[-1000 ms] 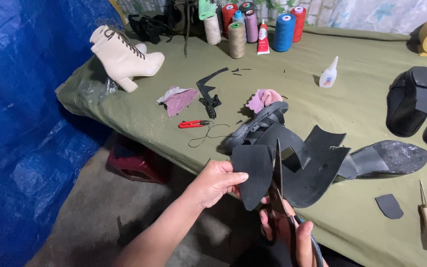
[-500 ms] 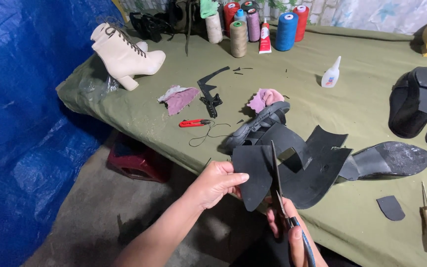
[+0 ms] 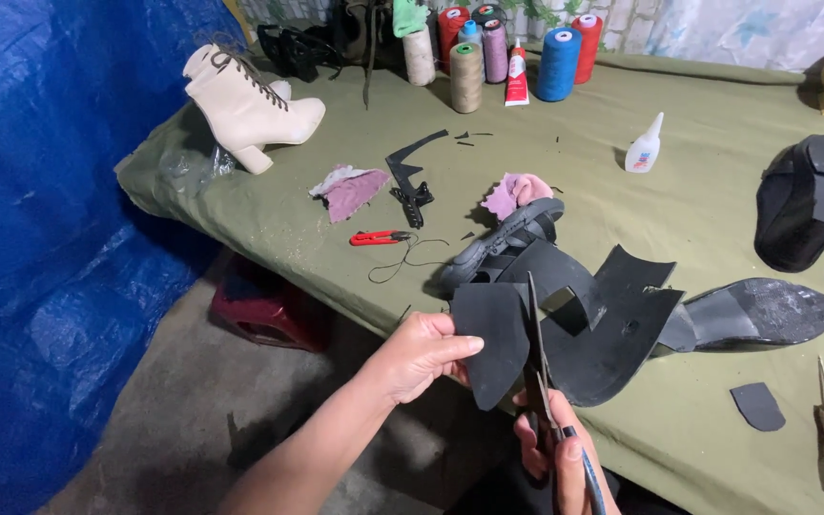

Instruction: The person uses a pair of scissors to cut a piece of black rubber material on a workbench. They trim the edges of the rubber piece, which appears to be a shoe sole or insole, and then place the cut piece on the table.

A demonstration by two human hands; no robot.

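Rubber sheet [image 3: 612,334], black, sits at 6 o'clock over the table [image 3: 717,191] edge; left hand [image 3: 422,355] pinches its near flap, right hand [image 3: 555,458] grips scissors [image 3: 538,353], blades running up into the sheet. Cut looks partway: flap half-freed, rest uncut. Shoe sole [image 3: 765,310] at 3 o'clock, cream boot [image 3: 245,100] at 11.

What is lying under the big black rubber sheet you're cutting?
Under the black rubber sheet lie the olive table cloth and part of a black shoe sole, whose near end it covers. Anything else beneath is hidden.
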